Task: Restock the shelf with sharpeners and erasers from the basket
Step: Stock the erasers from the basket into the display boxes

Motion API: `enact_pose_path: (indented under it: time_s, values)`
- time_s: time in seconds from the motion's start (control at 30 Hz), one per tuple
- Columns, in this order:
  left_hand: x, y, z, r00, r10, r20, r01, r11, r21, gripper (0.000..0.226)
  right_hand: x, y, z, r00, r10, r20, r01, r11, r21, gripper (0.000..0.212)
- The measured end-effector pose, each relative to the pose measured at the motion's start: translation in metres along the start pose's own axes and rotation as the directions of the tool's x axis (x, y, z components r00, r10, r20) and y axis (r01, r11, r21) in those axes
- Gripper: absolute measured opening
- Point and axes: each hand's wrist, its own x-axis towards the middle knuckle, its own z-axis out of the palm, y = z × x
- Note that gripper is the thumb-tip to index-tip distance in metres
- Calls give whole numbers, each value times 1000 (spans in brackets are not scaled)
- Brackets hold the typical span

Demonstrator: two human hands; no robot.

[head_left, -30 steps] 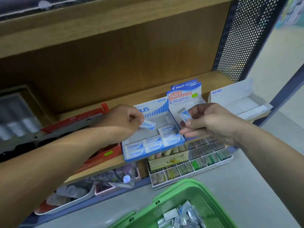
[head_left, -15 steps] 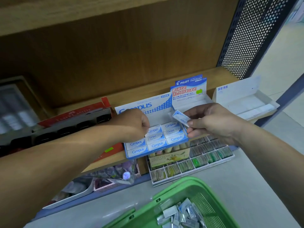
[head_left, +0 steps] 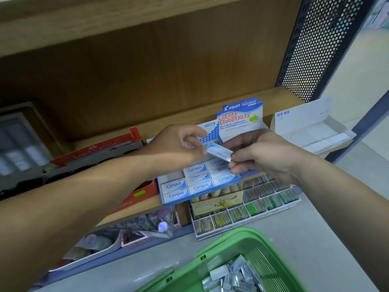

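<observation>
Eraser (head_left: 219,151) above the Campus box (head_left: 185,199).
Blue-white, its long axis slants down rightward; our left hand (head_left: 179,145) and right hand (head_left: 263,154) pinch its ends.

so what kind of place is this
Most likely a stationery shop aisle: a wooden shelf holding a Campus eraser display box and a Pilot foam eraser box, with a green shopping basket below.

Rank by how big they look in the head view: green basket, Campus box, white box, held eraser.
1. Green basket, though nearest the camera and cropped.
2. Campus box and white box look alike; unranked.
3. Held eraser.
</observation>
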Motion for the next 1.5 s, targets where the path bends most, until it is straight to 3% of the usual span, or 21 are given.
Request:
enact_pose_path:
  time_s: [0.1, 0.2, 0.27, 0.33, 0.4, 0.47, 0.57, 0.63, 0.7, 0.9, 1.03, 1.2, 1.27, 1.4, 1.5]
  values:
    - [-1, 13, -2, 989, -124, -79, 100, 962, -253, 31, 5, -4, 19, 1000, -3, 13, 1, 990, 140, 18]
    - [0, 14, -6, 954, -270, -132, 145, 799, -583, 34, 13, -3, 39, 1000, -4, 18, -2, 948, 319, 21]
    - [1, 10, -11, 952, -281, -120, 142, 754, -641, 29, 16, -2, 48, 999, -6, 40, -8, 940, 341, 21]
    - [1, 1, -18, 973, -197, -119, 118, 871, -476, 22, 17, -2, 47, 996, -93, -7, 93, 995, 35, 16]
    - [0, -12, -29, 995, -32, -94, 21, 993, -116, 19, 18, -2, 40, 970, -244, -16, 211, 868, -450, 14]
    - [1, -23, -38, 998, 57, 39, -65, 965, 256, 23, 15, 0, 33, 964, -248, 100, 246, 681, -689, 33]
    - [3, -35, -41, 978, 11, 210, -109, 879, 465, 20, 14, 8, 30, 965, -149, 216, 262, 480, -837, 78]
    - [5, -37, -38, 973, 19, 229, -134, 857, 498, 16, 17, 15, 28, 968, -133, 211, 248, 443, -861, 102]
    - [7, -37, -35, 975, 32, 221, -146, 841, 522, 14, 18, 17, 28, 971, -110, 212, 238, 518, -822, 111]
    - [5, -38, -36, 968, 51, 245, -194, 768, 610, 12, 15, 16, 34, 964, -105, 244, 262, 526, -809, 99]
    - [3, -38, -35, 974, 37, 222, -160, 810, 565, 20, 17, 19, 33, 969, -77, 235, 231, 628, -743, 91]
    - [-2, -37, -37, 978, 51, 205, -158, 820, 550, 28, 22, 23, 34, 978, -84, 189, 197, 658, -727, 92]
    - [-6, -37, -37, 979, 62, 192, -155, 837, 525, 30, 19, 24, 34, 977, -140, 162, 214, 620, -755, 95]
    - [-23, -32, -45, 993, 99, 68, -118, 893, 434, 31, -9, 21, 35, 913, -361, 193, 327, 361, -873, 85]
    - [-46, -16, -51, 989, 149, -26, -125, 904, 410, 19, -41, 28, 29, 876, -454, 165, 344, 346, -873, 74]
